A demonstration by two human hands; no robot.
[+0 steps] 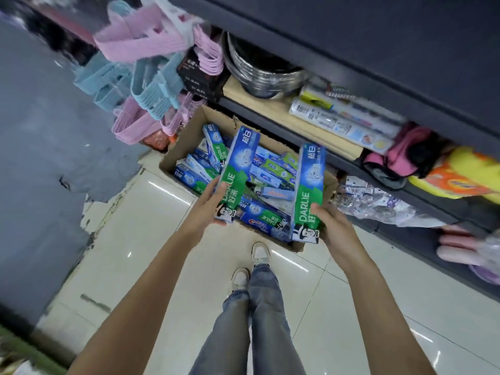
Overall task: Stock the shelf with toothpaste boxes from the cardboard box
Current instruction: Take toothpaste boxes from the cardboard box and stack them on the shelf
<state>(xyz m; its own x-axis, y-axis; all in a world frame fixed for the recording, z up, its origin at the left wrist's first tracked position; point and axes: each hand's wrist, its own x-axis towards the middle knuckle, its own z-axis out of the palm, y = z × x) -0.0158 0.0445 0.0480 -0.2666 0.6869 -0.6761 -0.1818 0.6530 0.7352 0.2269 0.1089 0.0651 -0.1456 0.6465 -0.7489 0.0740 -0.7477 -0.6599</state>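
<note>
Head view: left hand (209, 201) grips one Darlie toothpaste box (236, 171) above the cardboard box (186, 136); right hand (328, 220) grips another (308, 190), both lifted clear, probably bound for the shelf (295, 123) beyond the carton.

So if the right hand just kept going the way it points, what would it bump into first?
Probably the shelf edge beyond the cardboard box: the right hand holds its toothpaste box aimed that way, though depth is hard to judge.
</note>
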